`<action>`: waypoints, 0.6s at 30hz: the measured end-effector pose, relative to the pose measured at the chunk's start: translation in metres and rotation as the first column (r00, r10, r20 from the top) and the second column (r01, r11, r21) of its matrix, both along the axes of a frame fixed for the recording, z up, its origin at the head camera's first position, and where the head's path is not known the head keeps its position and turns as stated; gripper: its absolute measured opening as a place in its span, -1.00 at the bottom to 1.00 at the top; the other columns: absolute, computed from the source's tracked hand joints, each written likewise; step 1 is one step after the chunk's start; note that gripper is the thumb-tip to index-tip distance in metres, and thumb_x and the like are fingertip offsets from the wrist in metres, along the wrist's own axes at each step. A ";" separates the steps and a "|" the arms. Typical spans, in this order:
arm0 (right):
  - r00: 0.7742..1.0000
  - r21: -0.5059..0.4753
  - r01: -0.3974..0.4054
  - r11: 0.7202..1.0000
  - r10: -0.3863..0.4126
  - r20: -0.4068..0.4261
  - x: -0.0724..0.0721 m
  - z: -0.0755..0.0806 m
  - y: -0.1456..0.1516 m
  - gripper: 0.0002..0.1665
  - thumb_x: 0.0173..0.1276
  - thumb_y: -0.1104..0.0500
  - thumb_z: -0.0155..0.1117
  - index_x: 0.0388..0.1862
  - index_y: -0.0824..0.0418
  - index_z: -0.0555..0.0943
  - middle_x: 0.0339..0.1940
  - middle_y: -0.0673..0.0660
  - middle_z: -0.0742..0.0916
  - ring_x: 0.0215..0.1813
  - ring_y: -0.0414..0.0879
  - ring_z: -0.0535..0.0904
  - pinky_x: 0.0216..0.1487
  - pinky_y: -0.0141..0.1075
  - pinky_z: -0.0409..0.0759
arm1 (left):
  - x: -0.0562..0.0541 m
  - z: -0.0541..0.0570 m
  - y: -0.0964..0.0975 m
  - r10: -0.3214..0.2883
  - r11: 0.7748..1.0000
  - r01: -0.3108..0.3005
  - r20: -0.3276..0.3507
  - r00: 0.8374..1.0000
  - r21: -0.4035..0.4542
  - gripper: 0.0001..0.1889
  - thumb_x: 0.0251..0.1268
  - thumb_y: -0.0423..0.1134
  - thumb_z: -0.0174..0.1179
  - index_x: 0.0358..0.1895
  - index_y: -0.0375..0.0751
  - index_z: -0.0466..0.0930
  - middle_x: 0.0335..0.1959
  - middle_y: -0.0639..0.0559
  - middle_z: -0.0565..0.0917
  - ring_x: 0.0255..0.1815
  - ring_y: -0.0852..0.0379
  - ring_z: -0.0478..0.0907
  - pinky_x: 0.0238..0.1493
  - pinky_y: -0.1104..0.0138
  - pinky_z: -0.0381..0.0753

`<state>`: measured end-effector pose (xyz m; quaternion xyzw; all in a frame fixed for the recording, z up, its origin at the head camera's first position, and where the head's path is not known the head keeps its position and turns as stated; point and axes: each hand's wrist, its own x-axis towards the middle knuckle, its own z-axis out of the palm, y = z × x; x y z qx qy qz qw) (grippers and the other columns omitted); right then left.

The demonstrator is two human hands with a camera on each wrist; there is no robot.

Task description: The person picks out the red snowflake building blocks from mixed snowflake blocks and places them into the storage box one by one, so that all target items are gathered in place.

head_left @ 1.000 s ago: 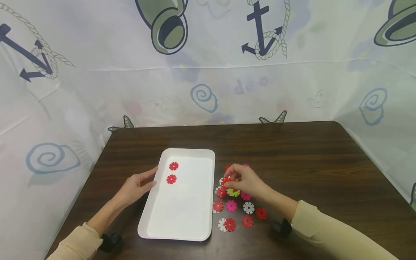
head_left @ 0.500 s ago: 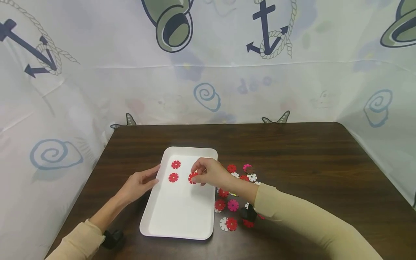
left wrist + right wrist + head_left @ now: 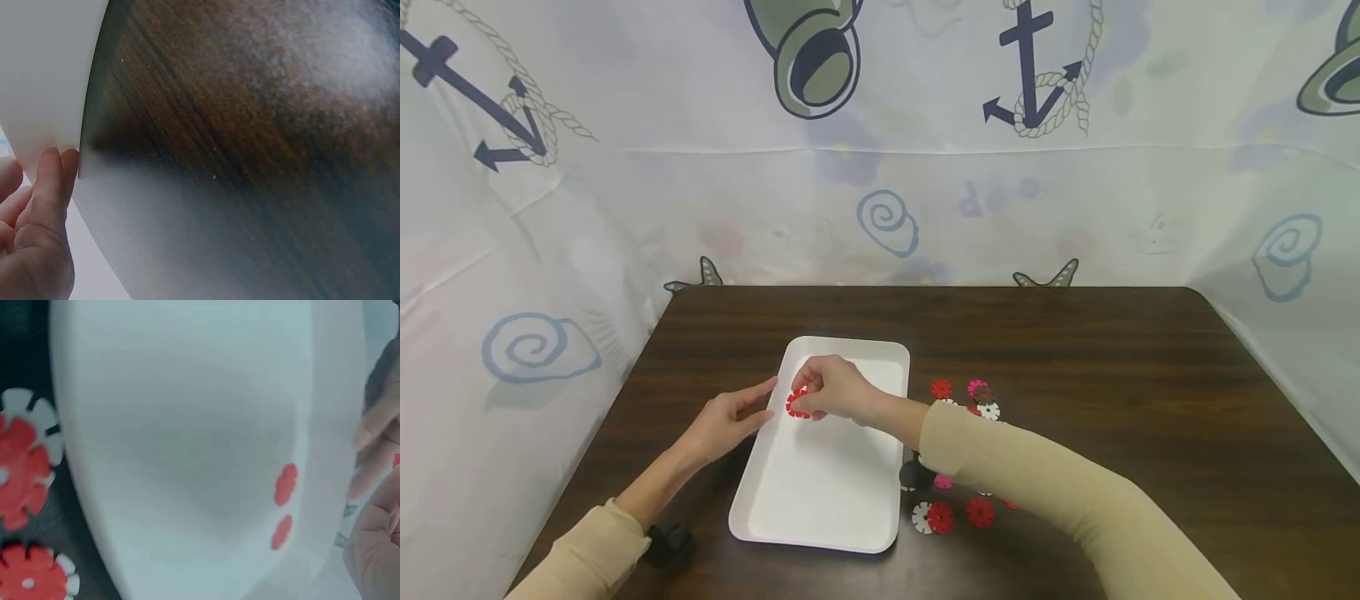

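Observation:
My right hand [image 3: 838, 390] reaches over the far left part of a white tray [image 3: 820, 508], pinching a red notched building disc [image 3: 797, 405] between thumb and fingers. Only a sliver of that disc shows at the right edge of the right wrist view. Two more red discs [image 3: 286, 485] lie flat in the tray there; in the head view the right hand covers that spot. With extended fingers, my left hand [image 3: 724, 423] touches the tray's left rim, thumb and forefinger apart. The left wrist view shows its fingertips [image 3: 49, 156] against the tray's edge.
Right of the tray, several red, white and pink notched discs [image 3: 980, 512] lie loose on the dark wooden table [image 3: 1112, 375], some overlapping. The right sleeve [image 3: 1022, 458] hides part of them. A patterned white cloth [image 3: 775, 208] hangs behind the table.
My right hand has picked a red disc from the loose discs and carried it left across the tray to its left side. The left hand has stayed at the rim.

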<state>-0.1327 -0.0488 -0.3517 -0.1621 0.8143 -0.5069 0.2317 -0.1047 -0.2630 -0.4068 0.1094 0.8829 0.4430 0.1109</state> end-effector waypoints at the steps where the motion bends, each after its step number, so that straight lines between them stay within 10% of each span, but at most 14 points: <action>1: 1.000 0.019 0.006 1.000 -0.006 0.005 0.000 -0.002 -0.004 -0.80 0.14 0.31 0.39 -0.26 0.26 0.57 -0.51 0.10 0.62 -0.52 -0.15 0.58 -0.42 -0.46 0.65 | 0.000 0.000 0.000 0.000 1.000 0.000 -0.003 1.000 0.000 -0.38 0.26 -0.31 0.20 0.38 -0.29 0.24 0.27 -0.34 0.41 0.05 -0.22 0.59 -0.10 0.19 0.67; 18: 1.000 0.242 -0.009 0.970 0.009 0.003 0.004 -0.036 -0.030 -0.83 0.11 0.29 0.42 -0.37 0.23 0.57 -0.55 0.02 0.57 -0.59 -0.18 0.45 -0.52 -0.53 0.53 | 0.001 0.000 -0.001 -0.021 0.999 0.022 -0.010 1.000 0.043 -0.39 0.26 -0.37 0.19 0.37 -0.34 0.23 0.28 -0.39 0.37 0.08 -0.25 0.55 -0.11 0.20 0.67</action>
